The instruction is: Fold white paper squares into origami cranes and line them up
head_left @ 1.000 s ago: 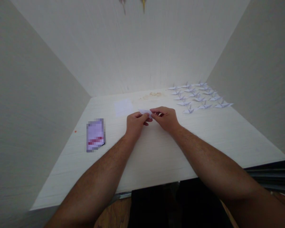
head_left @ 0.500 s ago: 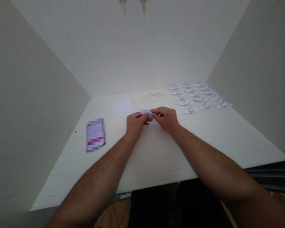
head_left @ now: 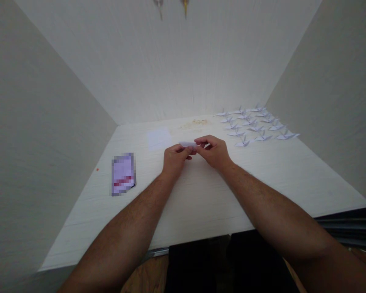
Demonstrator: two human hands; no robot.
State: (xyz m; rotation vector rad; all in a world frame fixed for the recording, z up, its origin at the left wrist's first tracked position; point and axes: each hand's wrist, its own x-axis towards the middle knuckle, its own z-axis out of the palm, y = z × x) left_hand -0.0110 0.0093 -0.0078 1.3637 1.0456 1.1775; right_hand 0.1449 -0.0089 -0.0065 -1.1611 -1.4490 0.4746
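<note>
My left hand (head_left: 174,158) and my right hand (head_left: 213,151) meet at the middle of the white table (head_left: 201,195). Both pinch a small folded piece of pale paper (head_left: 187,144) between fingertips, held just above the table top. The paper's far edge sticks out past my fingers; the part inside the pinch is hidden. A flat pale paper square (head_left: 157,138) lies just beyond my left hand.
Several folded paper cranes (head_left: 253,124) stand in rows at the table's far right. A pixelated purple packet (head_left: 123,174) lies at the left. White walls close in the table on three sides. A faint brownish stain (head_left: 195,122) marks the far middle.
My right hand's fingers have lifted slightly and the folded paper sits a little higher between the hands. Arms and everything else stay put.
</note>
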